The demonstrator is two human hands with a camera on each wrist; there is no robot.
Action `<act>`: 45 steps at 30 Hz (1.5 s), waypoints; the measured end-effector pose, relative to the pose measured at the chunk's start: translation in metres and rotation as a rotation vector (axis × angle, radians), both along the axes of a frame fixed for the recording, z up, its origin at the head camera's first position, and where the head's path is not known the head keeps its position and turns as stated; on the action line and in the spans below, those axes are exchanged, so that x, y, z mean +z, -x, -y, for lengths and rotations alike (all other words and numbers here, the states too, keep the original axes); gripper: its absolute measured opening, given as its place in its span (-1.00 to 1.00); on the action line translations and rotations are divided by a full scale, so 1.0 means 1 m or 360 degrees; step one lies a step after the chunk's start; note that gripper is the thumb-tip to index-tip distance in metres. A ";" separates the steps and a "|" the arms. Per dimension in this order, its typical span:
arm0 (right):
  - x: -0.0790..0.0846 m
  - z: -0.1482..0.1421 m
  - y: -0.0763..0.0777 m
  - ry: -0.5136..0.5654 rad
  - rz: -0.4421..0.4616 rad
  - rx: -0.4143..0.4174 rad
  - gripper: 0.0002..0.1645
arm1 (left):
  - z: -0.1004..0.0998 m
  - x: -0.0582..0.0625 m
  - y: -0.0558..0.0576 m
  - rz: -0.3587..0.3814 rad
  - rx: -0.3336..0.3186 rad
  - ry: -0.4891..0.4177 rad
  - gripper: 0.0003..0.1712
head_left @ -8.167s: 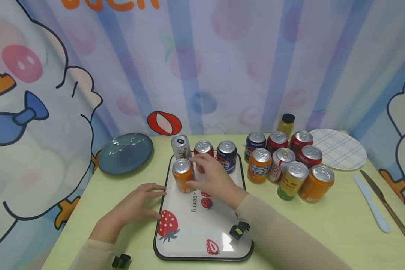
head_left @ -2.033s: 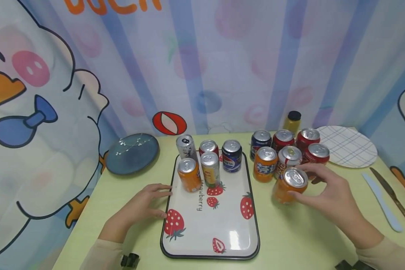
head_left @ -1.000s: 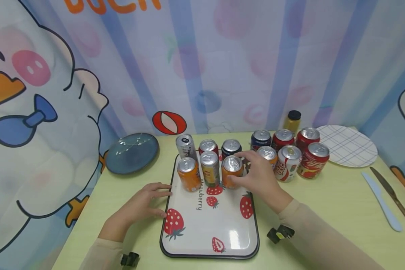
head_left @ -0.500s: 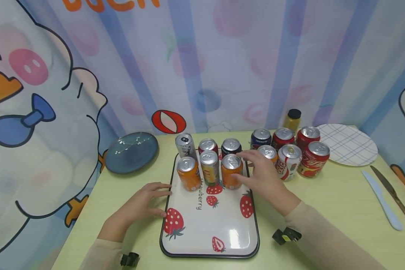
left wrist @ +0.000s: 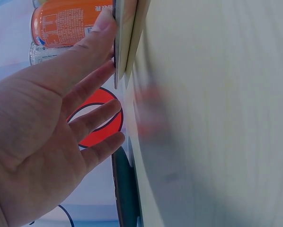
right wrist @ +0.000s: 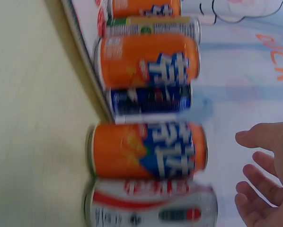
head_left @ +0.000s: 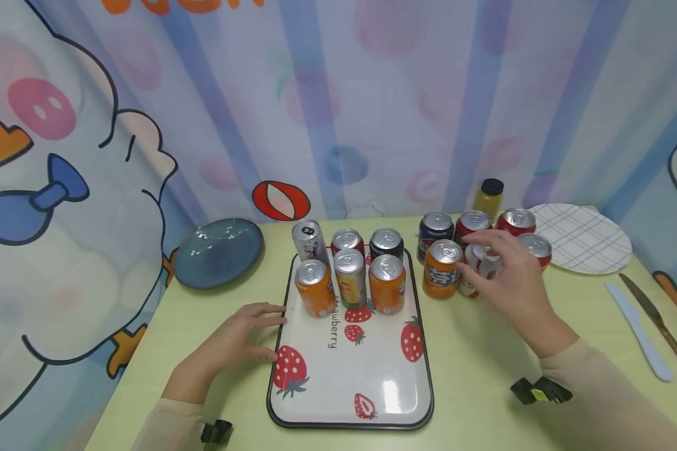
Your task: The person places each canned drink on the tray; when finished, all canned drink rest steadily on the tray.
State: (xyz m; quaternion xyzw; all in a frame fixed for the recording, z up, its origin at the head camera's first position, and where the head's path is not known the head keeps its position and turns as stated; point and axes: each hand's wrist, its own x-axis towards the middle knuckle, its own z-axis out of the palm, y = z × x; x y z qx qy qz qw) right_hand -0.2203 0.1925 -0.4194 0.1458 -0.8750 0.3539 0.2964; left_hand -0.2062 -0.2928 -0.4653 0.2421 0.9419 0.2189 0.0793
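My left hand (head_left: 231, 341) rests at the left rim of the white strawberry tray (head_left: 361, 382), fingers straight; in the left wrist view its thumb and index fingertip meet the rim. On the tray, a silver can (head_left: 310, 245), a red can and a dark blue can form the back row. In front of them stand an orange can (head_left: 316, 291), a yellow can (head_left: 352, 288) and another orange can (head_left: 387, 294). My right hand (head_left: 513, 282), fingers loosely curved and holding nothing, hovers over a white-and-red can (head_left: 469, 288), partly hiding it. Beside that can stands an orange can (head_left: 442, 275).
Right of the tray, a dark blue can (head_left: 431, 241) and several red cans (head_left: 518, 228) stand close together, with a black-capped yellow bottle (head_left: 488, 199) behind. A checked plate (head_left: 583, 241), a light blue knife (head_left: 637, 332) and a brown-handled knife (head_left: 662, 329) lie right; a dark plate (head_left: 220, 257) lies left.
The yellow can, then an orange can, came from the right-hand group onto the tray's front row. My right hand has released that orange can and moved right. The left hand stays at the rim.
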 end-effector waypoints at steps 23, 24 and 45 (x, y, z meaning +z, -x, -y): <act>-0.029 -0.103 0.015 0.0118 0.0559 -0.0300 -0.05 | -0.003 0.004 0.001 0.0028 0.0022 0.0044 -0.24; -0.031 -0.104 0.016 0.0129 0.0571 -0.0312 -0.05 | -0.003 0.004 0.001 0.0029 0.0023 0.0048 -0.24; -0.044 -0.105 0.001 0.0542 0.0636 -0.0434 -0.18 | -0.003 0.003 0.001 0.0079 0.0056 0.0026 -0.23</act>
